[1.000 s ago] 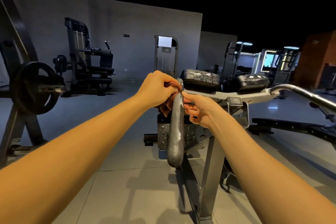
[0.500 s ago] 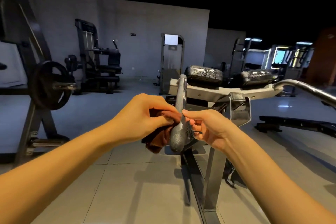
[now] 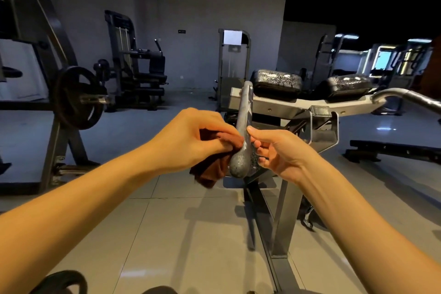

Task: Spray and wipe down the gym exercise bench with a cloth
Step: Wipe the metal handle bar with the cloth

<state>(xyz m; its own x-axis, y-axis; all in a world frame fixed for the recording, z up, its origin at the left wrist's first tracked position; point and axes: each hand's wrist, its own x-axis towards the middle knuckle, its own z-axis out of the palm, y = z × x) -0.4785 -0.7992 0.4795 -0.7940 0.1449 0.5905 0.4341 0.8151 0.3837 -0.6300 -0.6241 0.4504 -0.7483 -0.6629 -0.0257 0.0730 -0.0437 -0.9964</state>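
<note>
Landmark: the handle (image 3: 239, 167), a dull grey metal bar with a rounded, bulb-like near end. Its long axis runs away from the viewer and upward to the bench frame (image 3: 286, 102).
Left hand (image 3: 191, 136): just left of the handle, fingers curled round a cloth (image 3: 210, 174) and pressing it against the bar's left side.
Cloth: rust-brown, soft and towel-like. It is bunched in the grip, with a loose end hanging below and left of the handle's bulb.
Right hand (image 3: 281, 153): just right of the handle, thumb tip on the bar and the other fingers curled against its right side in a light pinch.
Key relation: both hands flank the handle close to its near end. Any next stroke, I judge, should follow the bar's length toward the frame.
Cushions (image 3: 276, 81): two black padded blocks beyond the handle's far end, glossy and speckled with droplets. They look sprayed but not yet wiped.
Weight plate (image 3: 76, 100): a black disc on a rack, far left of the handle.
</note>
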